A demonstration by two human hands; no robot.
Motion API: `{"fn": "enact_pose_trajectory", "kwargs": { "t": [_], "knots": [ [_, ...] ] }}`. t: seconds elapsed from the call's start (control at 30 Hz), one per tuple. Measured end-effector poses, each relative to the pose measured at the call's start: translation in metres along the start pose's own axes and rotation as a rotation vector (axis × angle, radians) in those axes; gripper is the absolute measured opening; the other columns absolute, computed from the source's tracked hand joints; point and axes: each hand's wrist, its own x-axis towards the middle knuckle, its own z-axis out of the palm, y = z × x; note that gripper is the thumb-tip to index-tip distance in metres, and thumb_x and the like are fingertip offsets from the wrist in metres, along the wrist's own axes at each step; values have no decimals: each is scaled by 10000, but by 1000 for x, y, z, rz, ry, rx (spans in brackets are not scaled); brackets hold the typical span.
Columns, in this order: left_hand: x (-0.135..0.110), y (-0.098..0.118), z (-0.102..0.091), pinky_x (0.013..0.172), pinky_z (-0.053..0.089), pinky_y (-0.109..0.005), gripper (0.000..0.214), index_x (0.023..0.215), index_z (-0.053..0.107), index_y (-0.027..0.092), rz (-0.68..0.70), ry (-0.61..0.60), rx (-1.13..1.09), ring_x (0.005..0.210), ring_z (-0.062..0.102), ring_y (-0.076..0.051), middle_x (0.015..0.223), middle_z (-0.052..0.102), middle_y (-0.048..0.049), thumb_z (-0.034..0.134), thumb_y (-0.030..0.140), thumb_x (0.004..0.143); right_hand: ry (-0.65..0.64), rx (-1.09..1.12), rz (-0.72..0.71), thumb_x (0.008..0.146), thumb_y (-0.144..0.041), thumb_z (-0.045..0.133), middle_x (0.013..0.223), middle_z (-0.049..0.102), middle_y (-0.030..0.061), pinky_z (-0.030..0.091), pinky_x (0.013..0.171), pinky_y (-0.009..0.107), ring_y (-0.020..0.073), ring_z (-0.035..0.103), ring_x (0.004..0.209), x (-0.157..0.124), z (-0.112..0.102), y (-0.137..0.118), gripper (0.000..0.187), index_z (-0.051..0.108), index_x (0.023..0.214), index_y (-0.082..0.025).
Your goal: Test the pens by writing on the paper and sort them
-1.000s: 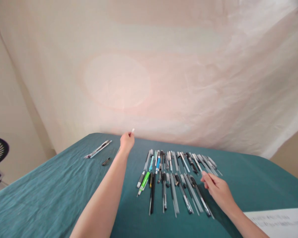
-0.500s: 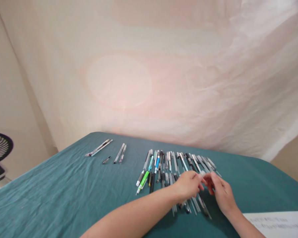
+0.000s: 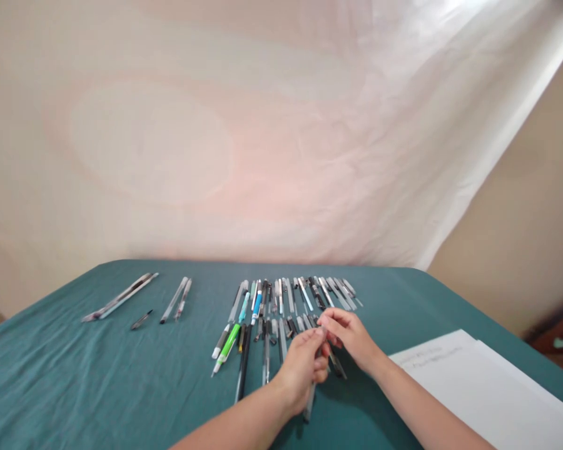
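My left hand (image 3: 301, 367) and my right hand (image 3: 351, 334) meet over the near right part of a row of several pens (image 3: 272, 312) on a teal tablecloth (image 3: 98, 381). Both have their fingers pinched together on a clear grey pen (image 3: 310, 400) whose lower end sticks out below the left hand. The right fingertips close on its upper end. A green pen (image 3: 228, 342) lies at the left of the row.
At the far left lie a pair of long pens (image 3: 122, 295), a short dark piece (image 3: 141, 320) and two clear pens (image 3: 177, 299). White paper sheets (image 3: 478, 387) cover the near right corner. A pale cloth backdrop (image 3: 263, 137) hangs behind the table.
My left hand came back from the far left, leaving two clear pens there, and joined the right hand over the row. Both now pinch one pen. The view has swung right.
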Motion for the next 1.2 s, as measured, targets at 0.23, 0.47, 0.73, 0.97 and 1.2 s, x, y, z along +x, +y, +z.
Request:
{"fn": "enact_pose_trajectory", "kwargs": {
  "t": [0.23, 0.47, 0.73, 0.97, 1.2],
  "knots": [
    [1, -3, -1, 390, 63, -181, 331, 685, 402, 155, 29, -71, -5, 396, 172, -5, 546, 338, 74, 560, 441, 740, -8, 33, -7, 779, -400, 548, 479, 400, -63, 254, 416, 192, 59, 323, 435, -1, 0, 0, 282, 520, 636, -158],
    [-3, -2, 1, 393, 20, -191, 295, 759, 334, 212, -22, -13, 31, 383, 115, -20, 503, 210, 110, 487, 464, 777, 47, -27, -7, 769, -396, 558, 496, 386, -61, 237, 436, 196, 60, 305, 468, -2, 7, -1, 315, 476, 581, -156],
    [-5, 7, 4, 393, 14, -206, 213, 784, 338, 222, -73, 7, 104, 372, 116, -21, 501, 220, 108, 399, 421, 831, 93, -28, 34, 755, -409, 565, 507, 386, -57, 247, 450, 201, 67, 320, 489, -2, 9, -2, 330, 477, 566, -152],
    [-4, 8, 4, 387, 19, -209, 225, 797, 356, 227, -81, 15, 142, 362, 131, -25, 488, 236, 107, 402, 446, 826, 126, -52, 12, 754, -419, 563, 529, 415, -48, 285, 477, 206, 75, 354, 513, 0, 8, -1, 336, 500, 569, -146],
    [-6, 7, 5, 382, 35, -196, 356, 841, 406, 225, -69, -29, 142, 367, 132, -26, 485, 214, 113, 474, 560, 744, 123, 5, 63, 743, -458, 560, 497, 411, -51, 260, 419, 200, 69, 346, 454, -1, 9, -13, 348, 518, 578, -154]
  ]
}}
